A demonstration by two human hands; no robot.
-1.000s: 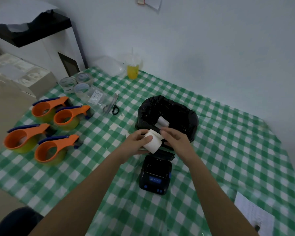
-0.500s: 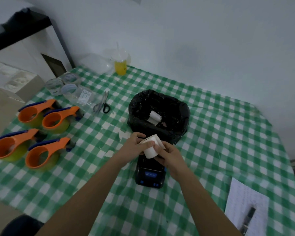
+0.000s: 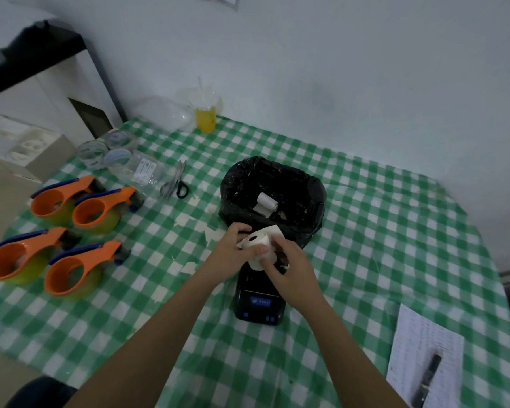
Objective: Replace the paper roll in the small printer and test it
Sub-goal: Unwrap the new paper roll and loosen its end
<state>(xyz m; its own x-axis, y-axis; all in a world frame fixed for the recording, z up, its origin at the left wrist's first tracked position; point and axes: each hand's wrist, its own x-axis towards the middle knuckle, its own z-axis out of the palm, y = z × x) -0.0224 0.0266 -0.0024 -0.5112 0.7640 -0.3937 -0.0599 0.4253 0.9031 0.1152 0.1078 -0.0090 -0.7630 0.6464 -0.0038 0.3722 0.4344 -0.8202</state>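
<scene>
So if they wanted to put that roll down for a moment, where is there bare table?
The widest bare cloth lies right of the bin, above the printed sheet. Another patch lies between the tape dispensers and the printer. The left side is crowded: dispensers, tape rolls, scissors.

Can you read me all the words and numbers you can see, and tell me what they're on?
None can be read.
Printer: blue label with pale marks, too blurred.
Sheet at the right: rows of print, too small.
Clear packet by the scissors: white label with dark marks, too small.
Paper on the wall: cut off at the top edge, unreadable.
</scene>
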